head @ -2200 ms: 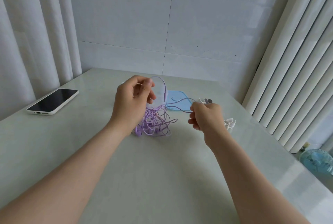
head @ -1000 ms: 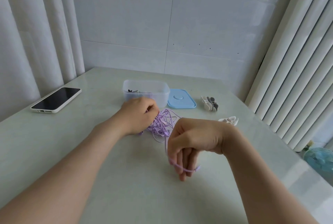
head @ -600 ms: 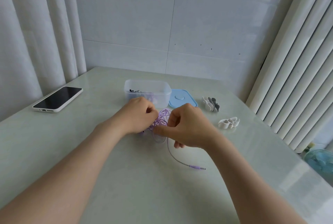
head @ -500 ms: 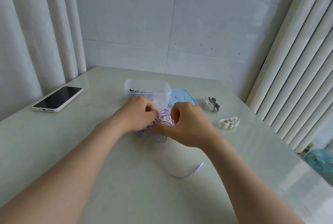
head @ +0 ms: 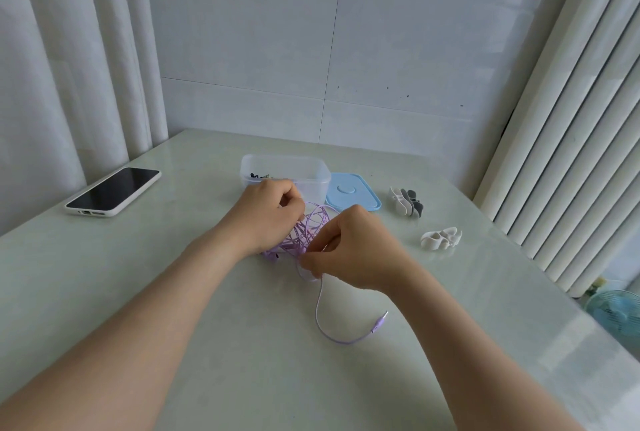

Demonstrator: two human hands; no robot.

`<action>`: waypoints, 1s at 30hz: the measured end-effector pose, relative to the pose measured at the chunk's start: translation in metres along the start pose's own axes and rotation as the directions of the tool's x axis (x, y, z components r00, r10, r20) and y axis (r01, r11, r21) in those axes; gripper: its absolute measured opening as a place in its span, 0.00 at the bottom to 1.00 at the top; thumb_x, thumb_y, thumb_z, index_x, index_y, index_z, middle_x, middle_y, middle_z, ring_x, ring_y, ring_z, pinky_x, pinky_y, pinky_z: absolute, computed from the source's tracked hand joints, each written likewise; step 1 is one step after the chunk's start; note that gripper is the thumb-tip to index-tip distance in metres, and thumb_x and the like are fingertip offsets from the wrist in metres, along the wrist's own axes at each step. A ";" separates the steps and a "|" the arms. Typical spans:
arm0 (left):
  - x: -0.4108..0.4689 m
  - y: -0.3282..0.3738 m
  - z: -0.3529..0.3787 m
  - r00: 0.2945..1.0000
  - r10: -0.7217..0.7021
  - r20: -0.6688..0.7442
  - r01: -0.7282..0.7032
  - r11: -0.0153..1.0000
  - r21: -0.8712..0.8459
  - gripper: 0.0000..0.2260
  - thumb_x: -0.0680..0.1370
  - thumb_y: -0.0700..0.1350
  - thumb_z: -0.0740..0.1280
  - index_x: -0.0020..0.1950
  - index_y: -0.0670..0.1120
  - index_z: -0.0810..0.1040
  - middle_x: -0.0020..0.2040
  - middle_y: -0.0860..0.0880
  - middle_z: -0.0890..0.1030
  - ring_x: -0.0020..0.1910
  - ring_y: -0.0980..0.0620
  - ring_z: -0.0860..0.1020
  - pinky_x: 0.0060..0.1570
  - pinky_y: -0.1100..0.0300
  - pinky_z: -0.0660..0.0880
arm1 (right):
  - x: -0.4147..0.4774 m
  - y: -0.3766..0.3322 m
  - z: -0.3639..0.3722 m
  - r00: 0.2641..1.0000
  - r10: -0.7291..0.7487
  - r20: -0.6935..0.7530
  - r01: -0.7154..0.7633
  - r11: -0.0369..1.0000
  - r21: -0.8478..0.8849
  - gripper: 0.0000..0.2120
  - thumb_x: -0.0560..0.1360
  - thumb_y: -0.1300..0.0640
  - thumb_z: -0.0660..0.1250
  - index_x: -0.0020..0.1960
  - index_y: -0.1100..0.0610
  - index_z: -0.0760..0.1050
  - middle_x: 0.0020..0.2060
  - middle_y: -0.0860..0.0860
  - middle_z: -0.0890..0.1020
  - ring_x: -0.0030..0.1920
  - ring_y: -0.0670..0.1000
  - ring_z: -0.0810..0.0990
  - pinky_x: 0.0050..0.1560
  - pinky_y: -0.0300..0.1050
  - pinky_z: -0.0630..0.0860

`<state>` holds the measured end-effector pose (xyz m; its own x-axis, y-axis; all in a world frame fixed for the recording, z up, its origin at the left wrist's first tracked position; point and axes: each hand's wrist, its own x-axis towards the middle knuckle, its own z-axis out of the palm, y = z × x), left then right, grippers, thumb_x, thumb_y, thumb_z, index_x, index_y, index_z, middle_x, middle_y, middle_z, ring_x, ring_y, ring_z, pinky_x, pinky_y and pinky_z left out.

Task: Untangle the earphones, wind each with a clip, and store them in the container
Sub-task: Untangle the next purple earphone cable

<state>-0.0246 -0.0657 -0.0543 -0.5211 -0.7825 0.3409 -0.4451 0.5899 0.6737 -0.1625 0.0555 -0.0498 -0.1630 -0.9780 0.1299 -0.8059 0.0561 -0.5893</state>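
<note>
A tangle of purple earphones [head: 311, 228] lies on the table in front of the clear plastic container [head: 315, 174]. My left hand [head: 266, 215] grips the tangle from the left, fingers curled into the loops. My right hand [head: 349, 250] pinches a strand at the tangle's near edge. From that pinch a free length of purple cable curves toward me and ends in the jack plug [head: 379, 321], which lies on the table. Something dark lies inside the container. Cable clips wait on the right: a white and grey group [head: 407, 202] and a white group [head: 441, 239].
The container's blue lid [head: 351, 195] lies flat just right of it. A phone [head: 114, 190] in a white case rests at the left table edge. Curtains hang on both sides. A small fan [head: 616, 312] stands on the floor at the right.
Both hands came down from holding the cable raised and closed in on the tangle. The plug end, briefly in my right hand, now lies on the table with the free cable curved beside it.
</note>
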 end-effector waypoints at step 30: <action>0.004 -0.016 0.005 0.999 -0.019 0.037 0.012 0.984 0.177 0.15 0.82 0.37 0.62 0.67 0.44 0.81 0.62 0.47 0.82 0.59 0.48 0.80 0.53 0.64 0.68 | 0.013 0.024 0.004 0.985 0.125 -0.117 -0.151 0.959 -0.239 0.12 0.73 0.54 0.65 0.44 0.61 0.82 0.39 0.58 0.84 0.42 0.56 0.79 0.43 0.55 0.81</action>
<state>-0.0230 -0.0772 -0.0677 -0.5395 -0.7853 0.3037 -0.5728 0.6067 0.5512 -0.1813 0.0437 -0.0652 -0.3283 -0.9330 0.1473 -0.8846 0.2490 -0.3943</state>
